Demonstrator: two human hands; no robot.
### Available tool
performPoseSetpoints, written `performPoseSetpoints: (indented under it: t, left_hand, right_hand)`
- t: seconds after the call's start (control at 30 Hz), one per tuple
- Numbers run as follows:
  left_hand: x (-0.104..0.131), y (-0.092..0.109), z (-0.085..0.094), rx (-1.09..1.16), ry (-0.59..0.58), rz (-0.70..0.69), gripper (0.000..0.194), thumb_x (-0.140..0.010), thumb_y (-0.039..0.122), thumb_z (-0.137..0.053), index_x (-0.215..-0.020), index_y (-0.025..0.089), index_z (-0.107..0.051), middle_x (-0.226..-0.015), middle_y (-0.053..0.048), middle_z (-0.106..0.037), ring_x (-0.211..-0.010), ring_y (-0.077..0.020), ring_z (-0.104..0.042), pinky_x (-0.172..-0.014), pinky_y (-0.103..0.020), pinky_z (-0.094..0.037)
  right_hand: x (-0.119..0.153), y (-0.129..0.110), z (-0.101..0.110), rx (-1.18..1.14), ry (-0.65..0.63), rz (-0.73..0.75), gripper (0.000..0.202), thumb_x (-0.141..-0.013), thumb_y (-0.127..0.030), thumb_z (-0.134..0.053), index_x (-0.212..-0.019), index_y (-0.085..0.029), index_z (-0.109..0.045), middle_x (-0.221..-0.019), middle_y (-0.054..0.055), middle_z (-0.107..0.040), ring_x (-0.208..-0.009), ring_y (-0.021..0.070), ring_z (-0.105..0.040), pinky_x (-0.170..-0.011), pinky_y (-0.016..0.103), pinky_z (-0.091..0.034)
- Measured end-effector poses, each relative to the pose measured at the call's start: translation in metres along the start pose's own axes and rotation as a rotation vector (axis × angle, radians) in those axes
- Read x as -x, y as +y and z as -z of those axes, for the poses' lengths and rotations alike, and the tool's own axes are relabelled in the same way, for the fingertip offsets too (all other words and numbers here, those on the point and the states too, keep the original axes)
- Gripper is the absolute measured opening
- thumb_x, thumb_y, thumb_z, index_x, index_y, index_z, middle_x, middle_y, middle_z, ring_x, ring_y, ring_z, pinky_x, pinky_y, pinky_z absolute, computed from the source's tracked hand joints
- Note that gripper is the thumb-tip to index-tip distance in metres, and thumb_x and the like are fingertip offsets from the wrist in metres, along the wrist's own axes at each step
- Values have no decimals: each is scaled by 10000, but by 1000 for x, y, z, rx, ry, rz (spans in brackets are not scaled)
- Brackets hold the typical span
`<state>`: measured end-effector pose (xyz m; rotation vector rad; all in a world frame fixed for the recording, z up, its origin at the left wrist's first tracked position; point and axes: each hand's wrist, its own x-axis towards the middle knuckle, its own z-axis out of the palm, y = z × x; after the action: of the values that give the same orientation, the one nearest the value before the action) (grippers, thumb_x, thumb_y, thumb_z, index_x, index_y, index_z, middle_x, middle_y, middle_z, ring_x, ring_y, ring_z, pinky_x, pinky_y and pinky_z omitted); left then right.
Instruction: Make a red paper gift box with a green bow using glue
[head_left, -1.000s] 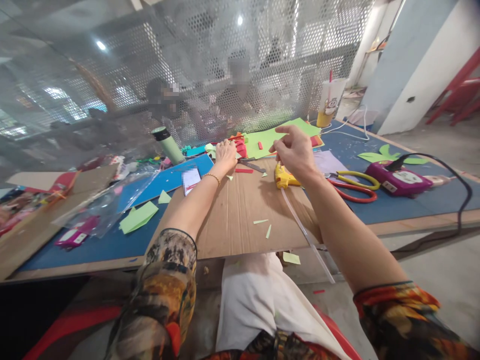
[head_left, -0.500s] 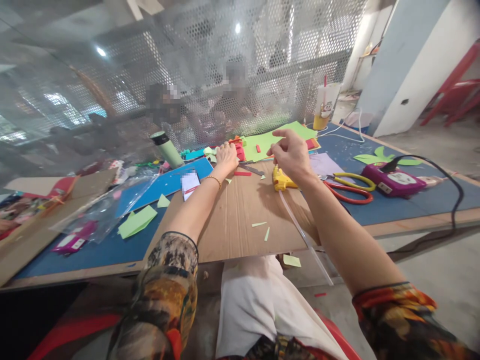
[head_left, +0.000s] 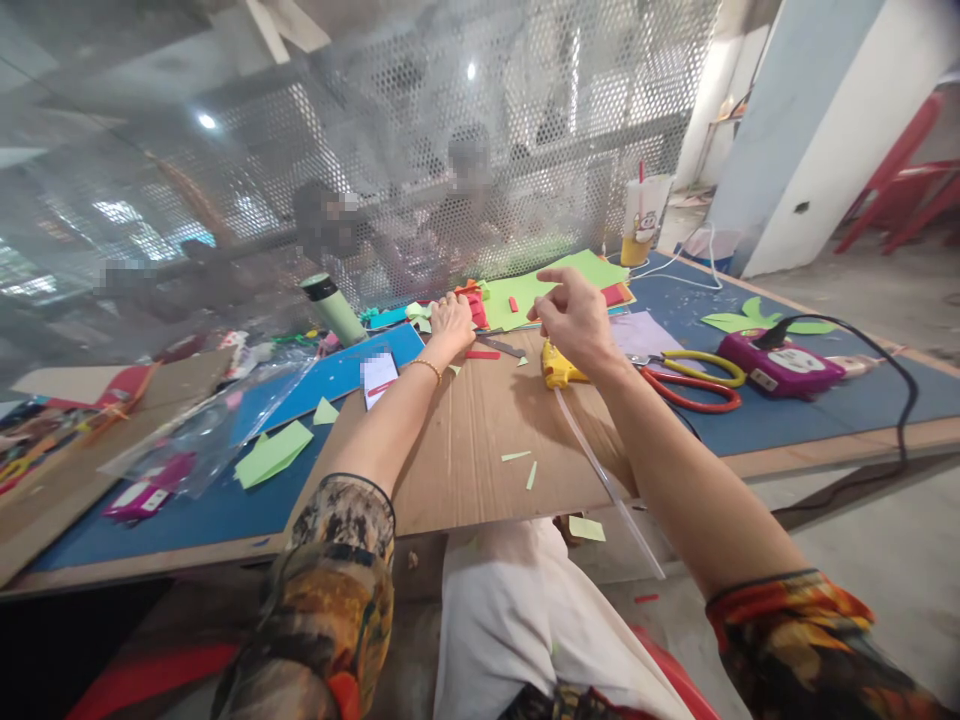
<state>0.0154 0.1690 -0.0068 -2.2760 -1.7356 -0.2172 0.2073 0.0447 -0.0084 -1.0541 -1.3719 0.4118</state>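
Observation:
My left hand (head_left: 452,322) reaches to the far edge of the brown cardboard (head_left: 465,450). Its fingers curl down at the red paper pieces (head_left: 475,304) and green scraps (head_left: 420,316); what lies under the fingertips is hidden. My right hand (head_left: 574,318) hovers above the yellow glue gun (head_left: 559,368), index finger stretched out and the others loosely bent, with nothing visible in it. A clear glue stick (head_left: 607,480) sticks out of the gun toward me. Between the hands lie dark scissor-like blades (head_left: 501,345) and a red strip (head_left: 482,355).
Red-and-yellow-handled scissors (head_left: 694,385) and a purple power socket (head_left: 780,362) with a black cable lie on the right. A phone (head_left: 380,378), blue folder (head_left: 337,375) and green bottle (head_left: 334,310) are on the left. A drink cup (head_left: 643,220) stands at the back.
The view has shifted slightly. Both hands keep nearly the same pose and place, the left at the paper pieces and the right above the glue gun.

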Motion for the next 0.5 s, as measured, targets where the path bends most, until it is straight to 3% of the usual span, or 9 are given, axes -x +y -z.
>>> performPoseSetpoints:
  t: [0.1,0.17,0.27,0.37,0.4,0.5]
  left_hand:
    - [11,-2,13,-6,8,13,612,-908,147,-727,-1487,13,-581,-1596,-340,-560,-1483,-443,-566,-1240,-510,-423]
    - [24,-1,24,-1,22,-39,488,-962,162,-692,-1433,42,-640,-1554,-322,-605,-1453,-447,-590,-1226,-537,-430]
    - [53,12,41,32,6,-228,214,-1025,164,-595,-1131,159,-781,-1263,-217,-781,-1257,-410,-704,-1166,-576,-466]
    - [90,38,51,78,-19,-329,241,-979,98,-572,-922,216,-774,-961,-129,-804,-979,-328,-754,-993,-506,-537]
    - [102,47,52,101,-2,-358,254,-978,90,-553,-908,214,-764,-931,-119,-798,-913,-302,-747,-952,-487,-542]
    - [133,70,47,232,212,-576,282,-1022,80,-498,-969,200,-748,-887,-97,-787,-827,-251,-726,-957,-470,-543]
  right_hand:
    - [-1,1,0,10,5,6,308,-889,-204,-613,-1194,-240,-643,-744,-37,-718,-765,189,-738,-816,381,-592]
    - [-2,2,0,17,14,3,318,-882,-194,-613,-1195,-238,-651,-753,-30,-727,-762,190,-733,-804,376,-592]
    - [-3,4,0,18,24,-5,331,-861,-161,-599,-1178,-235,-665,-747,-30,-729,-698,178,-699,-760,360,-584]
    - [-3,8,0,-3,26,-20,307,-866,-144,-579,-1145,-229,-674,-738,-36,-726,-564,148,-623,-686,342,-565]
    - [-4,9,1,-14,26,-25,291,-875,-145,-573,-1135,-229,-674,-731,-39,-724,-526,138,-596,-657,334,-555]
    - [-5,14,3,-32,33,-44,224,-917,-177,-577,-1114,-231,-668,-690,-46,-710,-454,122,-547,-556,294,-500]
